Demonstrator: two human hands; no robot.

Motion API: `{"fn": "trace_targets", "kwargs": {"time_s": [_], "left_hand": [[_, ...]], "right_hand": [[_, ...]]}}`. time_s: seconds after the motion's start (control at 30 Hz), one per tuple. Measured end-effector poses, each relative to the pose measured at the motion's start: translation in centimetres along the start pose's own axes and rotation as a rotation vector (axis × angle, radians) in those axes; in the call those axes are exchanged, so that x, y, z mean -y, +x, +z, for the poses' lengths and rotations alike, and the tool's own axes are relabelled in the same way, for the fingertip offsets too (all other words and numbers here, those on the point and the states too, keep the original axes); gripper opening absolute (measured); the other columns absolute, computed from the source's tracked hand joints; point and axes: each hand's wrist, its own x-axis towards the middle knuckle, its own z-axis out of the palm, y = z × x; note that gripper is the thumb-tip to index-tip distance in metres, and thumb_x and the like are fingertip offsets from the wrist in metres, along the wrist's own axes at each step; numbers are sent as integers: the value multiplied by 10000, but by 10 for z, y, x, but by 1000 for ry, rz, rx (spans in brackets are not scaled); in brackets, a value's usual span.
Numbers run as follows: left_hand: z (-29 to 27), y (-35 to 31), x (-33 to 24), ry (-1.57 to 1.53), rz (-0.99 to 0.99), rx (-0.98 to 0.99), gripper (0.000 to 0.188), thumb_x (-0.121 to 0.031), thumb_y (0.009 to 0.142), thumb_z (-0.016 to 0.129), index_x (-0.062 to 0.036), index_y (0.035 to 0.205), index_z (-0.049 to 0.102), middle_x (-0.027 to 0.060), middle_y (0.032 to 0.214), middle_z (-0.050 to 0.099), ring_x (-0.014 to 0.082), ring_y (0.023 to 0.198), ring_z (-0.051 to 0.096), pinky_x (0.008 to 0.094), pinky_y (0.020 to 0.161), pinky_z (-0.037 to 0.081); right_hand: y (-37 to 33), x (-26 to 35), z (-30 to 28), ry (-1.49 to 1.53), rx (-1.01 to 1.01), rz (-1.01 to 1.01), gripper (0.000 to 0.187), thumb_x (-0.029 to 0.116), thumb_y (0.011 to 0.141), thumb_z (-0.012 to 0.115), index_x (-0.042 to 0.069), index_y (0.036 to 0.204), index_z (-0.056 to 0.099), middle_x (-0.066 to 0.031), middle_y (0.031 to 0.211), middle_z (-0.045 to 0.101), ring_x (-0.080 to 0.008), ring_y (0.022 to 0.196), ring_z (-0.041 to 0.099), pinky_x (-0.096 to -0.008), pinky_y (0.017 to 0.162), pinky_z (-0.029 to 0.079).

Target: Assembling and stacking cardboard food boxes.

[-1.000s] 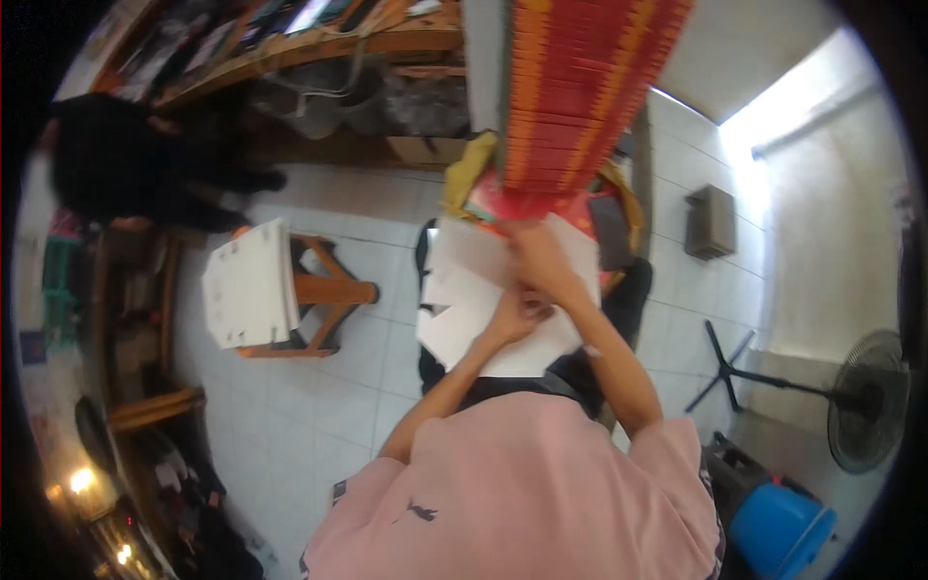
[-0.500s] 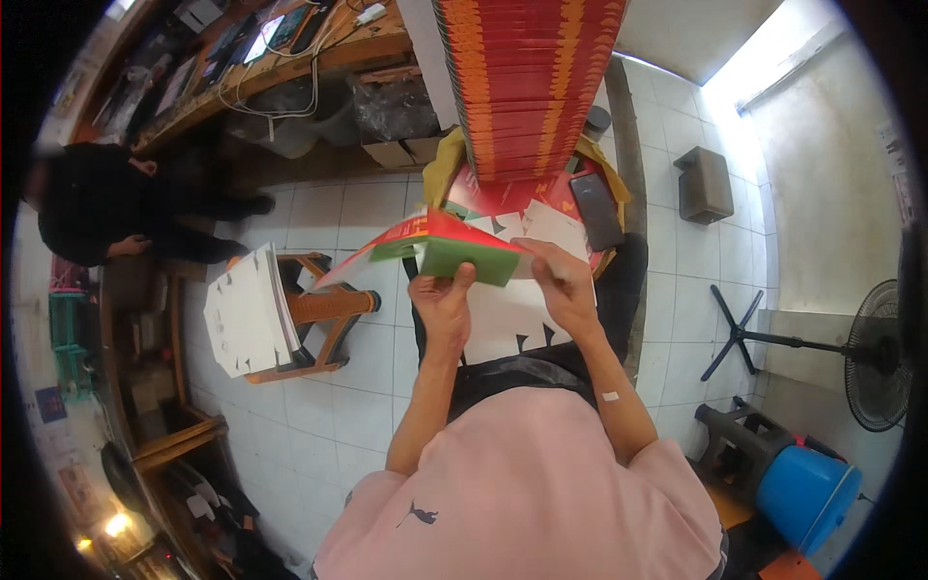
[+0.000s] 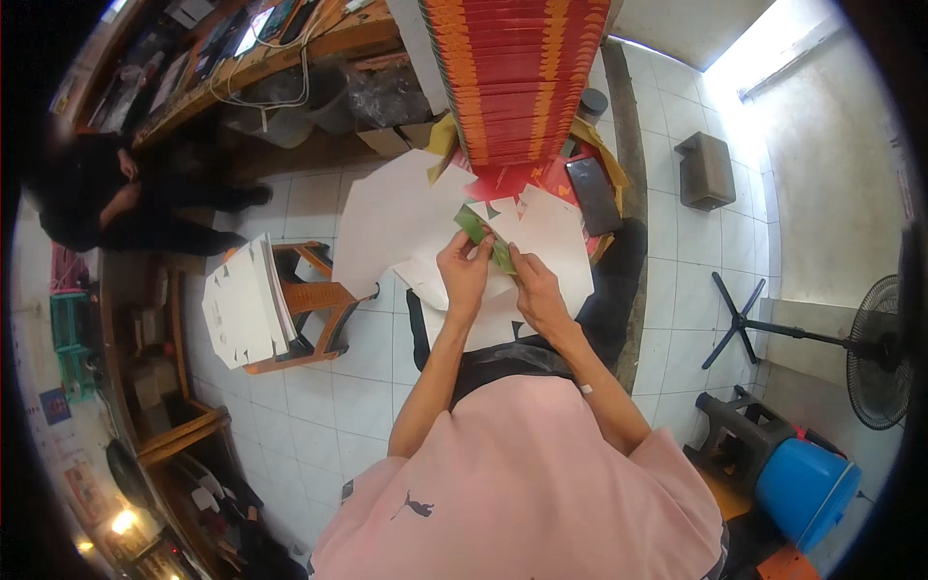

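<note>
At centre of the head view: left hand (image 3: 464, 274), fingers closed in a pinch on the near end of a folded green card piece (image 3: 483, 238). Right hand (image 3: 537, 290), fingers likewise closed on the same green card piece from its right side; the two hands sit just beside each other. Green card piece held tilted above white die-cut card sheets (image 3: 551, 246) that lie spread over the person's lap. One larger white sheet (image 3: 387, 217) stands off to the left of the hands, partly lifted. Beyond the hands: tall stack of red and orange flat cartons (image 3: 512, 77), with a dark phone (image 3: 592, 193) lying near its foot. Left of the person: orange stool (image 3: 314, 300) bearing a pile of white cut sheets (image 3: 242, 304). Lower right: blue bucket (image 3: 802, 488). Far right: standing fan (image 3: 884, 353). Upper left: another person in dark clothes (image 3: 106, 198), well apart.
</note>
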Motion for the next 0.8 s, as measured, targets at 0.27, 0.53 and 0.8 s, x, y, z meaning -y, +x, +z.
{"fn": "trace_targets", "kwargs": {"time_s": [0.27,0.53,0.8], "left_hand": [[4,-17,19,330,149,132,208,73,857,640,45,1053,705,103,1073,692,200,1046,668,311,879,522],[-4,-23,63,66,-317,253,414,-53,913,720,22,1287,559,113,1255,609,224,1215,576,339,921,557],[-1,-32,75,259,-166,308,364,-43,892,733,20,1221,591,104,1206,635,217,1185,601,341,991,503]], "right_hand": [[-3,-12,6,45,76,219,433,56,962,534,-123,1355,494,-272,903,591,-448,872,616,-484,766,494],[8,-61,2,-94,386,257,416,156,948,604,-62,1301,579,-269,1000,664,-412,861,663,-467,785,516],[99,-53,-34,-89,-152,170,507,290,793,797,-59,1142,680,-233,1015,723,-338,898,706,-415,834,544]]}}
